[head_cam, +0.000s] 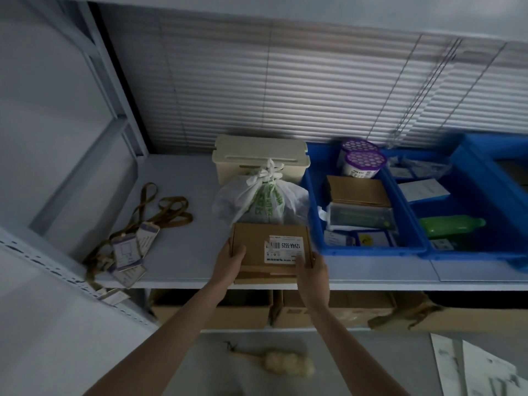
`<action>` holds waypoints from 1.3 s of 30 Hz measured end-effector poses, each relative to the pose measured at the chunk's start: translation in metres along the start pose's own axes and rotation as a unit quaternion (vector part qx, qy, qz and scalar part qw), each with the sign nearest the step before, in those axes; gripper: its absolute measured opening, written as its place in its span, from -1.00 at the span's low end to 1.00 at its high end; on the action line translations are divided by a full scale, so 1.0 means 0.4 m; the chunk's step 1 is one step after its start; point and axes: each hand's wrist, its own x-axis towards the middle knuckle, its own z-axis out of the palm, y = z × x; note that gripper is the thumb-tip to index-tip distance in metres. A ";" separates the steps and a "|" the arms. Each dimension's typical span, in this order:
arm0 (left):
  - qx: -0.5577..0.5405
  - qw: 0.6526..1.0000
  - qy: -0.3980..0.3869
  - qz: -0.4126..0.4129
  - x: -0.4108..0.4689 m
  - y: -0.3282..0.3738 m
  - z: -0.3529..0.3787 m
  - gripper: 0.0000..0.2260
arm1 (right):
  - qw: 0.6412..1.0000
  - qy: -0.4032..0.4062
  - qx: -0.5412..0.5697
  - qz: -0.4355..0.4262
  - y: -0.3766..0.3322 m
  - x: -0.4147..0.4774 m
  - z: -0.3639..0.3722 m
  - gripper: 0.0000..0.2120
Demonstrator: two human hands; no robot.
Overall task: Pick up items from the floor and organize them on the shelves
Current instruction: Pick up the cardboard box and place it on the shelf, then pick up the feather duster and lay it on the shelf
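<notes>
A small brown cardboard box with a white barcode label rests at the front of the grey shelf, on top of another flat brown box. My left hand grips its left side and my right hand holds its right front corner. Directly behind the box stands a tied white plastic bag with green print. On the floor below lie a fluffy cream duster and white papers.
A cream lidded container stands behind the bag. Blue bins to the right hold jars, boxes and a green bottle. Lanyards with badges lie at the shelf's left. Cardboard boxes fill the lower shelf. Blinds hang behind.
</notes>
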 end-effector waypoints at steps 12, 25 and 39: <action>0.120 0.961 0.179 0.172 -0.217 -0.198 0.012 -0.84 | 0.994 0.087 0.033 -0.061 0.102 -0.153 -0.108 -0.85; 0.448 0.881 -0.144 0.045 0.021 -1.094 0.428 -0.90 | 0.880 -0.206 0.090 0.419 1.129 -0.191 0.183 -0.86; 0.669 0.638 -0.217 0.312 0.676 -2.001 0.826 -0.59 | 0.912 -0.277 -0.277 0.123 1.909 0.149 0.695 -0.73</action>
